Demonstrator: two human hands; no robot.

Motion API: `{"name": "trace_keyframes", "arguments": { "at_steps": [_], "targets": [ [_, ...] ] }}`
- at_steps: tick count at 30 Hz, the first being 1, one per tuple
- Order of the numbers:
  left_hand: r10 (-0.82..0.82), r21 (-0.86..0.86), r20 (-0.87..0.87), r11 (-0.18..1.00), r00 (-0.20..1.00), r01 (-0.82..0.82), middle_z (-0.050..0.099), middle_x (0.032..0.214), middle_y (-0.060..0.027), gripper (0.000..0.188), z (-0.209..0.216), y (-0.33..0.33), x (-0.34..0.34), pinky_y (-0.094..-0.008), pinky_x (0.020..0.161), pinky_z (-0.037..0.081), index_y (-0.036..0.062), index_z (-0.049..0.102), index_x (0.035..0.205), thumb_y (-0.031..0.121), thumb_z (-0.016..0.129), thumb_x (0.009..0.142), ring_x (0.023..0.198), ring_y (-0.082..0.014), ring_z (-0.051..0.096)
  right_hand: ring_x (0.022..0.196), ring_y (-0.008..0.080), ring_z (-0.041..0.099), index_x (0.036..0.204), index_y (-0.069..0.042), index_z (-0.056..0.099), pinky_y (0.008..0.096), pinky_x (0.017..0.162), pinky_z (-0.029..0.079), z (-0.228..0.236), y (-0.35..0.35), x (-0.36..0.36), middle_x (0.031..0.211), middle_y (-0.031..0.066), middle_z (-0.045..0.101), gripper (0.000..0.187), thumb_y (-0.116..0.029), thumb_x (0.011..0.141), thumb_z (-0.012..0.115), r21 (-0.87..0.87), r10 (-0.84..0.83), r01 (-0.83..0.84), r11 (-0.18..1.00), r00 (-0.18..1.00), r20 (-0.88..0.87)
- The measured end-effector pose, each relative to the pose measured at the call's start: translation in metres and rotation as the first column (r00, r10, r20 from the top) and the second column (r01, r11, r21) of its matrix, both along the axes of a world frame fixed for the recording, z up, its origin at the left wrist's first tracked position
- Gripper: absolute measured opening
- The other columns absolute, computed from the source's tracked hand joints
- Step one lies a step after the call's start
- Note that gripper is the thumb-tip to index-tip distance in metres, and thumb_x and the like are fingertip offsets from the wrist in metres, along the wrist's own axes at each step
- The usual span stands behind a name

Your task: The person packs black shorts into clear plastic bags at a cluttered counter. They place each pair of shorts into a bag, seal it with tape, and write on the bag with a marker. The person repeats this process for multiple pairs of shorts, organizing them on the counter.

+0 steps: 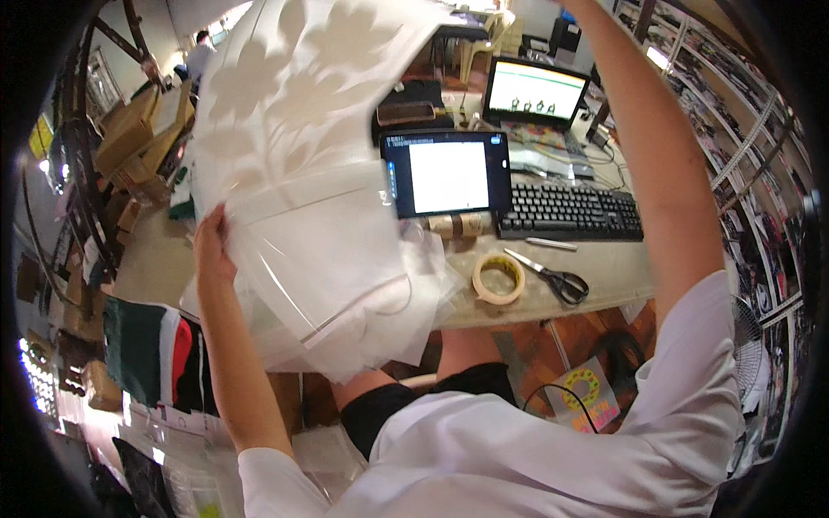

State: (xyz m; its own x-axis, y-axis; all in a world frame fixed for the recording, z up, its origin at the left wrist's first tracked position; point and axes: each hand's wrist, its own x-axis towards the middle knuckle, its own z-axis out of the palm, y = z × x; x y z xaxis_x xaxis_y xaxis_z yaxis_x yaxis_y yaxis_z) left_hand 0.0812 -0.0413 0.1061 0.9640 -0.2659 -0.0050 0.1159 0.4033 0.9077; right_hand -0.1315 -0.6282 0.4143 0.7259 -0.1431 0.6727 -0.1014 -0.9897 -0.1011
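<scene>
A large translucent white sheet (302, 95) with grey flower and leaf shapes showing through it stands raised over the left part of the table. My left hand (214, 243) pinches its left edge, the fingertips partly hidden behind the material. Lower down, several clear plastic sheets (337, 250) overlap and hang past the table's front edge. My right arm (661, 173) stretches up and away to the top of the picture, where the hand is cut off from sight.
On the table (596, 281) are a tablet (445, 173), black keyboard (570, 211), laptop (535, 95), tape roll (498, 279), black-handled scissors (566, 283) and a pen (551, 245). Folded dark cloth (138, 350) hangs at the left edge. Packed shelves (751, 173) line the right side.
</scene>
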Motion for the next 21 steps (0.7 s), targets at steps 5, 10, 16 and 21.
{"name": "trace_keyframes", "arguments": {
  "at_steps": [5, 10, 16, 21],
  "targets": [
    [0.085, 0.254, -0.216, 0.967, 0.973, -0.028, 0.063, 0.111, -0.0101, 0.033, -0.121, 0.091, -0.054, -0.0363, 0.086, 0.050, -0.0002, 0.056, 0.119, 0.023, 0.053, 0.095, 0.098, -0.0220, 0.061, 0.091, 0.0305, 0.066, 0.111, -0.020, 0.069, 0.0401, 0.081, 0.052, -0.202, 0.019, 0.024, 0.099, 0.0108, 0.070, 0.026, -0.019, 0.086, 0.061, -0.267, -0.365, 0.264, 0.927, 0.799, -0.478],
    [0.094, 0.597, 0.097, 0.791, 0.991, -0.134, 0.059, 0.115, -0.0116, 0.037, -0.115, 0.076, -0.145, -0.0337, 0.094, 0.041, -0.0027, 0.053, 0.122, 0.022, 0.059, 0.094, 0.105, -0.0212, 0.054, 0.096, 0.0306, 0.066, 0.104, -0.020, 0.072, 0.0416, 0.083, 0.052, -0.274, 0.037, 0.029, 0.100, 0.0107, 0.070, 0.023, -0.021, 0.082, 0.062, -0.023, -0.397, 0.429, 0.903, 0.812, -0.429],
    [0.133, 0.685, 0.232, 0.681, 0.964, -0.259, 0.054, 0.124, -0.0148, 0.053, -0.108, 0.053, -0.170, -0.0339, 0.096, 0.040, -0.0036, 0.048, 0.128, 0.016, 0.071, 0.085, 0.109, -0.0224, 0.053, 0.091, 0.0305, 0.067, 0.099, -0.015, 0.071, 0.0385, 0.080, 0.053, -0.290, 0.040, 0.043, 0.095, 0.0124, 0.070, 0.022, -0.017, 0.078, 0.065, 0.068, -0.228, 0.282, 0.957, 0.876, -0.425],
    [0.165, 0.699, 0.444, 0.551, 0.880, -0.456, 0.049, 0.131, -0.0148, 0.058, -0.098, 0.037, -0.177, -0.0362, 0.091, 0.042, -0.0008, 0.043, 0.133, 0.019, 0.070, 0.085, 0.111, -0.0248, 0.051, 0.066, 0.0203, 0.062, 0.096, -0.008, 0.068, 0.0338, 0.061, 0.048, -0.251, -0.006, -0.014, 0.074, 0.0087, 0.065, 0.012, -0.012, 0.085, 0.065, -0.024, -0.186, 0.191, 0.981, 0.972, 0.146]
  ]
}}
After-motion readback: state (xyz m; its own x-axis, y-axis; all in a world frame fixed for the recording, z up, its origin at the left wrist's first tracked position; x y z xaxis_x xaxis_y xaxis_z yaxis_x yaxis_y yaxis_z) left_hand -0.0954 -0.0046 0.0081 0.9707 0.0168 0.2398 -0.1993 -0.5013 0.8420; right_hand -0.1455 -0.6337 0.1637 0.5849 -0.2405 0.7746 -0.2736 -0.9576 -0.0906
